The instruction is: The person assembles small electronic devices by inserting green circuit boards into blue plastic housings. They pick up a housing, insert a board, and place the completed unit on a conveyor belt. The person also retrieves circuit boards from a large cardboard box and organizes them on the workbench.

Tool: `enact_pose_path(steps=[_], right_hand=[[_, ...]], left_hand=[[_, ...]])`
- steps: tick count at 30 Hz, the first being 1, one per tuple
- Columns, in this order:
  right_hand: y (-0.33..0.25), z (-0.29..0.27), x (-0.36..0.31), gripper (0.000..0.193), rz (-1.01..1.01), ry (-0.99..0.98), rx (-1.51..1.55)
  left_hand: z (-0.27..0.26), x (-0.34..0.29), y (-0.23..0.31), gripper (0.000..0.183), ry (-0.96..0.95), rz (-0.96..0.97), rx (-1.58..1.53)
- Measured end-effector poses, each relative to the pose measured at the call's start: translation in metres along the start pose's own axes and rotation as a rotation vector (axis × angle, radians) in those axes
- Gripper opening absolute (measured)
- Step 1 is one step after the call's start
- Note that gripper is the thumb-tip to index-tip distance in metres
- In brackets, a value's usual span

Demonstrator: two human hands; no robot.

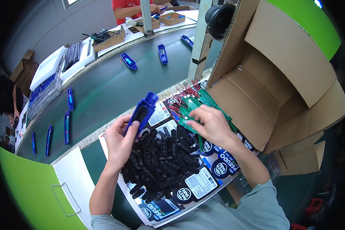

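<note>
My left hand (120, 140) grips a blue plastic housing (151, 100), long and trough-shaped, tilted up over the work surface. A black piece (141, 114) sits inside its hollow, partly behind my thumb. My right hand (212, 126) hovers at a stack of green circuit boards (191, 103) with red wires (176, 101). Its fingers are curled with thumb and forefinger apart, and I see nothing between them. Below both hands lies a heap of black oblong plastic parts (165, 157) on a printed sheet (197, 184).
A large open cardboard box (253, 103) stands on the right, beside a metal post (199, 57). Beyond the work surface runs a green conveyor belt (103, 92) carrying several blue housings (163, 53). A co-worker in red (126, 9) handles parts at the far side; another person (7, 96) is at the left.
</note>
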State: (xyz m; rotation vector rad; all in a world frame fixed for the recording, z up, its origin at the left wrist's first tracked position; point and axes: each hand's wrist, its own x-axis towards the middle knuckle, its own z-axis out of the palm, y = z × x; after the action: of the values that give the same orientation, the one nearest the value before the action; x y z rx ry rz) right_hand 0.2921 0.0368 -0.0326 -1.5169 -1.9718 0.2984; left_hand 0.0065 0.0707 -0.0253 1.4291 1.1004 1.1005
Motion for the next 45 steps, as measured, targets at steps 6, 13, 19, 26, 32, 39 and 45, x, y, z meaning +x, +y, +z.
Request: enact_pose_path(steps=[6, 13, 19, 26, 32, 39, 45], right_hand=[[-0.001, 0.026, 0.000, 0.024, -0.081, -0.039, -0.308], [-0.016, 0.002, 0.004, 0.021, 0.026, -0.081, -0.126], [-0.063, -0.050, 0.021, 0.025, -0.094, 0.265, 0.121], [-0.100, -0.008, 0.024, 0.029, -0.043, 0.232, 0.909], [-0.109, 0.029, 0.031, 0.024, -0.084, 0.182, 0.862], [-0.112, 0.033, 0.034, 0.021, -0.057, 0.140, 0.834], [-0.108, 0.029, 0.041, 0.026, -0.158, 0.158, 0.568]], left_hand=[[-0.009, -0.007, -0.006, 0.028, 0.018, -0.010, -0.037], [-0.015, -0.009, -0.019, 0.029, -0.017, -0.008, -0.071], [-0.017, -0.012, -0.013, 0.032, -0.079, -0.126, -0.239], [-0.009, -0.019, -0.009, 0.045, -0.175, -0.151, -0.543], [-0.006, -0.022, -0.009, 0.045, -0.189, -0.068, -0.490], [-0.008, -0.021, -0.009, 0.045, -0.216, -0.054, -0.476], [-0.004, -0.024, -0.008, 0.046, -0.205, -0.050, -0.457]])
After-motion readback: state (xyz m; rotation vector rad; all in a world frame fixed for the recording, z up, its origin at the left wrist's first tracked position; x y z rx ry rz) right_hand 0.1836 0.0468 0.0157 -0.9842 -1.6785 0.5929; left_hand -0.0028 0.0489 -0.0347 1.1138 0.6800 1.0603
